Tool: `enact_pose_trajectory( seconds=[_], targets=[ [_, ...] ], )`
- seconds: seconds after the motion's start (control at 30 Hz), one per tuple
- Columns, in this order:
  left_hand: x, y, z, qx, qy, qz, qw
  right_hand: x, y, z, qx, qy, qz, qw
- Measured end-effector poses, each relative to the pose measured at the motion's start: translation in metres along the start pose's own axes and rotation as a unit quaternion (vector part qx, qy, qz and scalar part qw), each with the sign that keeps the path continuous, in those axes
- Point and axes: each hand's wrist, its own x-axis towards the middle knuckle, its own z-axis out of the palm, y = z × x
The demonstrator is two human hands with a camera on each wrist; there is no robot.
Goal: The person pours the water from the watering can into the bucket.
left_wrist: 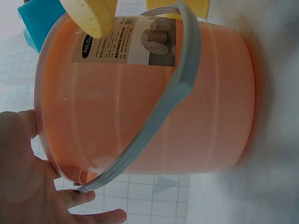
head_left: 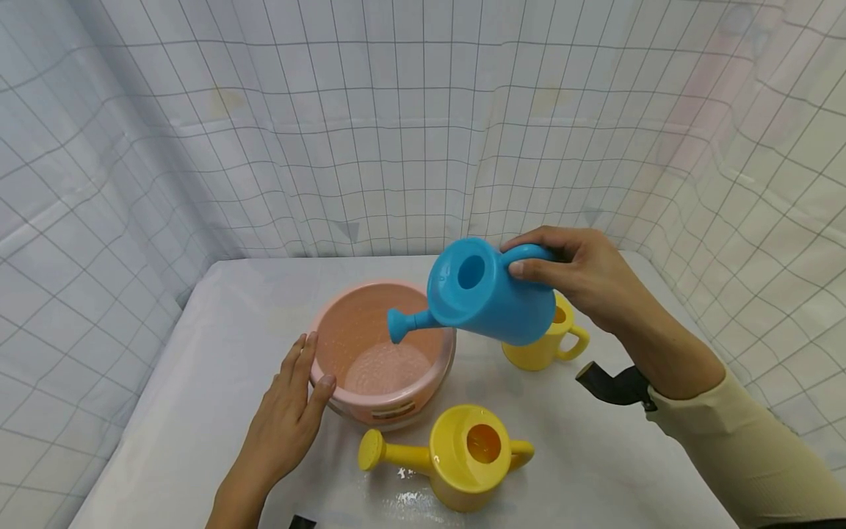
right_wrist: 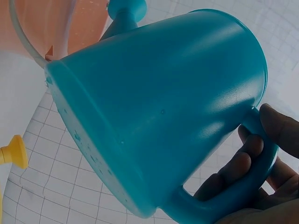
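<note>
My right hand (head_left: 581, 272) grips the handle of a blue watering can (head_left: 509, 308), which is tilted with its spout over the pink bucket (head_left: 380, 400). In the right wrist view the fingers (right_wrist: 236, 168) curl round that handle. My left hand (head_left: 284, 411) rests on the bucket's left rim with fingers extended, as the left wrist view also shows. The bucket stands upright with its grey handle (left_wrist: 154, 116) hanging down its side. Its inside looks wet. Nearer the front stands a yellow watering can (head_left: 456, 466), its spout pointing left, touched by neither hand.
Behind the blue can, a second yellow watering can (head_left: 535, 353) is partly hidden. A white cover (head_left: 218, 316) lies over the table, with a wet patch (head_left: 410, 503) beside the front can. Grid-patterned sheets (head_left: 396, 147) enclose the back and both sides.
</note>
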Motion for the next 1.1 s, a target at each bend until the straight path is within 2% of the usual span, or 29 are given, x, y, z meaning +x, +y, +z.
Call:
enact_pose_trajectory(
  seconds=[1.1],
  targets=[
    [-0.0006, 0.0005, 0.0009, 0.006, 0.0, -0.007, 1.0, -0.0004, -0.0045, -0.0025, -0.01, -0.001, -0.001, 0.9999]
  ],
)
